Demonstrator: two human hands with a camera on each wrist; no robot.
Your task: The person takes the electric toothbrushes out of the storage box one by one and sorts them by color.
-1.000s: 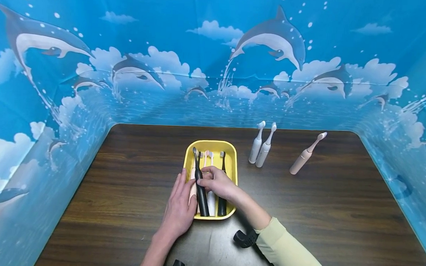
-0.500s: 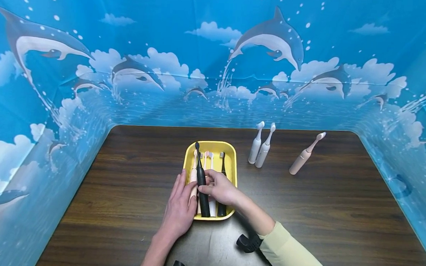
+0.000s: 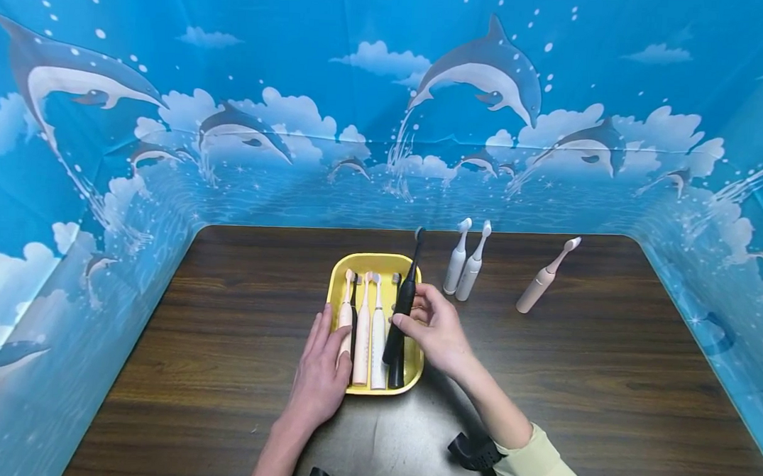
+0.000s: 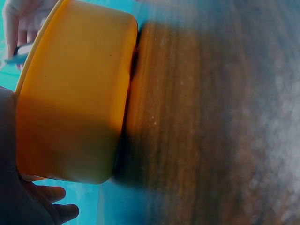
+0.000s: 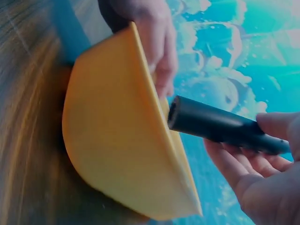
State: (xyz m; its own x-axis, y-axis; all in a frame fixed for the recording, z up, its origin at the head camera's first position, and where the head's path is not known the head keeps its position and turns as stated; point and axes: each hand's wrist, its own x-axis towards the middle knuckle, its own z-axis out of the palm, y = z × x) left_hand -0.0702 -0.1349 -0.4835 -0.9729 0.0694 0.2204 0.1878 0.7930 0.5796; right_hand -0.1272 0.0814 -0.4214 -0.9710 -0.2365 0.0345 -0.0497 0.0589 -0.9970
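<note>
Yellow tray (image 3: pixel 338 279), mid-tabletop (image 3: pixel 224 316): holds two pink, one white and one black toothbrush. Right hand (image 3: pixel 438 333), over the tray's right rim: fingers pinching a black toothbrush (image 3: pixel 404 299), lifted, head up. Left hand (image 3: pixel 321 377), at the tray's left rim: fingers straight, resting on it. Right of the tray: two white toothbrushes (image 3: pixel 465 264), one pink toothbrush (image 3: pixel 542 280).

The tray (image 3: pixel 338 279) was yellow. The brush (image 3: pixel 404 303) in the right hand (image 3: pixel 438 333) was black. In the tray lay pink, white and black brushes. On the dark brown wood-grain table (image 3: pixel 573 388) were two white brushes (image 3: pixel 465 266) and one pink brush (image 3: pixel 542 280). The backdrop (image 3: pixel 298 85) was blue with dolphins and clouds. The sleeve (image 3: pixel 537 472) was pale yellow.
</note>
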